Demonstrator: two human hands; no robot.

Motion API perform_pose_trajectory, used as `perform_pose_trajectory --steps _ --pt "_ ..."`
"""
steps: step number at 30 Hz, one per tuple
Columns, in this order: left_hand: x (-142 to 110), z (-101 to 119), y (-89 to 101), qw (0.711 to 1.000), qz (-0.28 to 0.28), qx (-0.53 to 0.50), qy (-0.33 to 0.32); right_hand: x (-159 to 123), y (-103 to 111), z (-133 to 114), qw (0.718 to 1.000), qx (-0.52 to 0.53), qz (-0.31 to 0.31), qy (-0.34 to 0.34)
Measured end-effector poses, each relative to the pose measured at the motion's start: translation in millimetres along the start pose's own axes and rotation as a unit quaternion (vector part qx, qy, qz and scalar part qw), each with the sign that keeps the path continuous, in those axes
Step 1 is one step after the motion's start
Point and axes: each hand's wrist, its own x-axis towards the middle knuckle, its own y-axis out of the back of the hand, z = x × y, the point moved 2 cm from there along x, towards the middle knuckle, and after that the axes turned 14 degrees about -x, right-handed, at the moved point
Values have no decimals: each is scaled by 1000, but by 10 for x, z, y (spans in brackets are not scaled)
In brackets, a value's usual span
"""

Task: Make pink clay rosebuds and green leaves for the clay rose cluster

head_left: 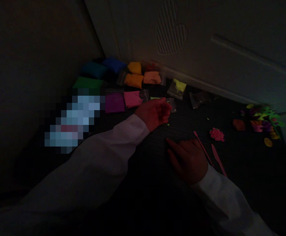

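A dark, finely lined tabletop (251, 164) fills the middle of a dim room. Nearest, right of bottom centre, the right hand (188, 160) hangs over it or rests on it, back upward; its grip is loose, index finger and thumb apart with nothing between. Just beside it, to the right, lie a slim pink stick (203, 147) with a small rounded tip and a flat pink knife (218, 157) with a tapering blade, both slanting down to the right.

A little farther, near the centre, the left hand (155, 114) is turned with its palm showing and its fingers curled inward; whether that grip holds anything I cannot tell. Behind it, partly hidden, is a clear packet (172, 105) with a strip of light green showing. A tiny green crumb (168, 124) lies below the fingers. Right of centre sits a ruffled pink piece (217, 134), like a flower.

Beyond, left of the hand, are a pink packet (133, 99) and a purple packet (114, 102), with a yellow packet (179, 86) at upper centre. Farthest, a pale panel carries a ribbed heart relief (171, 31) at the top.
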Motion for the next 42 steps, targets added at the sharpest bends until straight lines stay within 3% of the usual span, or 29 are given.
perform_pose_trajectory --steps 11,26,42 --pt "2 5 0 1000 -5 -1 0 -15 -14 139 998 31 38 -27" --pt "2 -2 -1 1000 -6 -3 -2 0 -20 156 1000 -15 -4 5" --pt "-8 1 -20 1000 -4 4 -4 -1 13 133 999 -38 -3 9"
